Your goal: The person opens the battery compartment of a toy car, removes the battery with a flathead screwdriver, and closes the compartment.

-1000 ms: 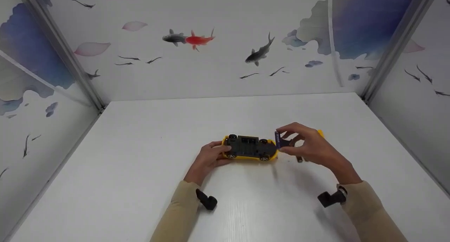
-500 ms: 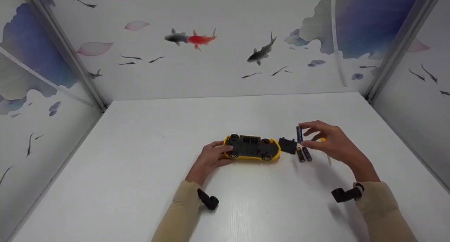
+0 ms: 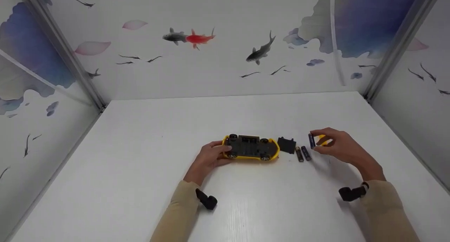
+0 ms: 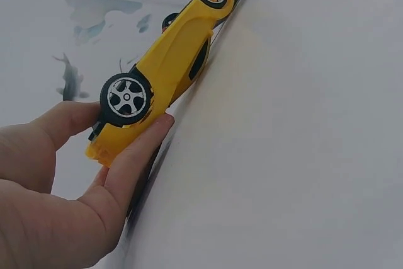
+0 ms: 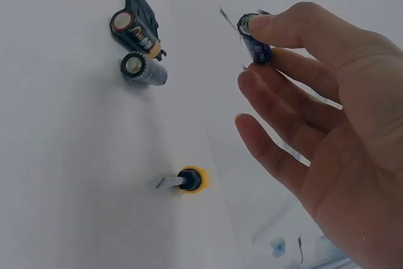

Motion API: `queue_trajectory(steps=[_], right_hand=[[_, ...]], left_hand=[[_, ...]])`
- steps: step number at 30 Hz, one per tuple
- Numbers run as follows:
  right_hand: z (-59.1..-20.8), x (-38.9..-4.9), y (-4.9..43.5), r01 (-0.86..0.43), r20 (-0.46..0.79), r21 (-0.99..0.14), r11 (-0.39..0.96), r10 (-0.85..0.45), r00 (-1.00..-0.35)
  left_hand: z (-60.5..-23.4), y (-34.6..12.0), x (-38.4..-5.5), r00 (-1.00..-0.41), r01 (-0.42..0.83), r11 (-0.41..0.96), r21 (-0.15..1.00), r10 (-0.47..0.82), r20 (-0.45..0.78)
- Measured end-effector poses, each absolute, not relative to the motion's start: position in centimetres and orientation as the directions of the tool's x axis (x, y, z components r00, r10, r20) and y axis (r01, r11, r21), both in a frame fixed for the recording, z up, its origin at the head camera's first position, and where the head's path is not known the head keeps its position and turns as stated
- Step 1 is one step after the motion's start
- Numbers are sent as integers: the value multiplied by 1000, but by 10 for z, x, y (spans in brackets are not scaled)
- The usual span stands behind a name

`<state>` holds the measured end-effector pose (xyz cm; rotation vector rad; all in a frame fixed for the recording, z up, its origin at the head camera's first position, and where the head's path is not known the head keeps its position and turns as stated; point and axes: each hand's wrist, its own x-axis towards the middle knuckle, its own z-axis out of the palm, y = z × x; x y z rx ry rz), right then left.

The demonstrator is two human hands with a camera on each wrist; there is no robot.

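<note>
A yellow toy car [image 3: 250,148] lies upside down on the white table, its black underside and open battery compartment [image 3: 249,139] facing up. My left hand [image 3: 211,155] holds the car's left end, thumb on the underside and fingers beneath, as the left wrist view also shows. Between thumb and fingertips my right hand [image 3: 337,145] pinches a dark blue battery [image 3: 312,141], upright and over the table. Just left of that hand, two more batteries lie side by side, one black and copper [image 3: 299,154], one dark blue [image 3: 306,153]. Beside them is a black battery cover [image 3: 287,145].
A screwdriver with a yellow handle [image 5: 192,179] lies on the table, partly hidden behind the right hand in the head view. White walls painted with fish [image 3: 260,53] and petals enclose the table [image 3: 140,171] at the back and sides.
The right hand has moved right, away from the car, carrying the battery past the cover and the two lying batteries. The left hand and car stay in place.
</note>
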<state>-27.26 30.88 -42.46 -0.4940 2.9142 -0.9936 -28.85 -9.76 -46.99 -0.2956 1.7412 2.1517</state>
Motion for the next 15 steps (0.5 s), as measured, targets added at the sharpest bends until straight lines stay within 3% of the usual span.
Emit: queue_trajectory(steps=[15], right_hand=[[-438, -279, 308, -163, -113, -562, 811, -270, -956]], left_hand=[[-471, -99, -290, -912, -405, -178, 897, 142, -384]])
